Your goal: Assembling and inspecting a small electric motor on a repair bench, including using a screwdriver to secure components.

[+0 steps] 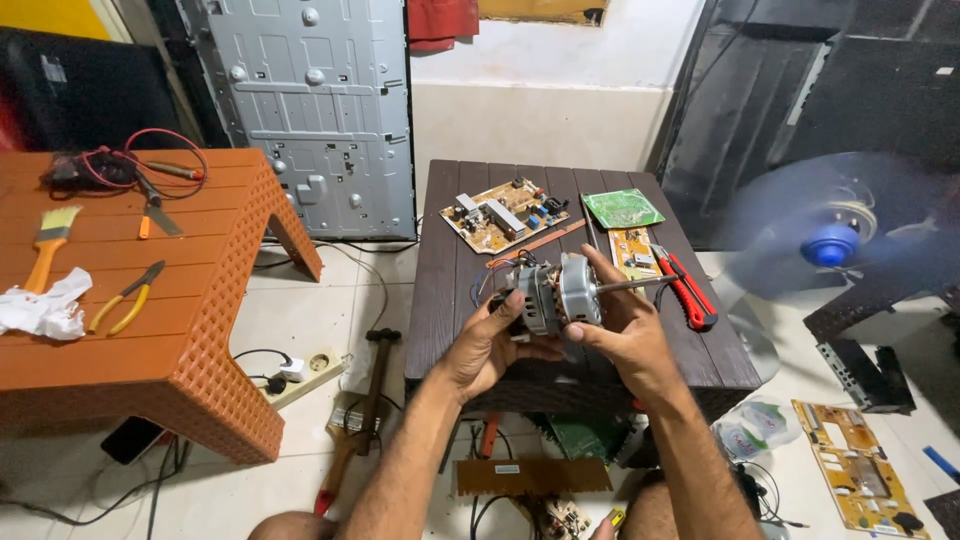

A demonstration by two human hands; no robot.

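Dark table: green circuit board.

A small electric motor is held up just above the front part of a dark brown slatted table. Its body is a silvery metal casing in two rounded halves with a darker band between them. It lies on its side, and its thin steel shaft points to the right. Thin wires trail from its left end.
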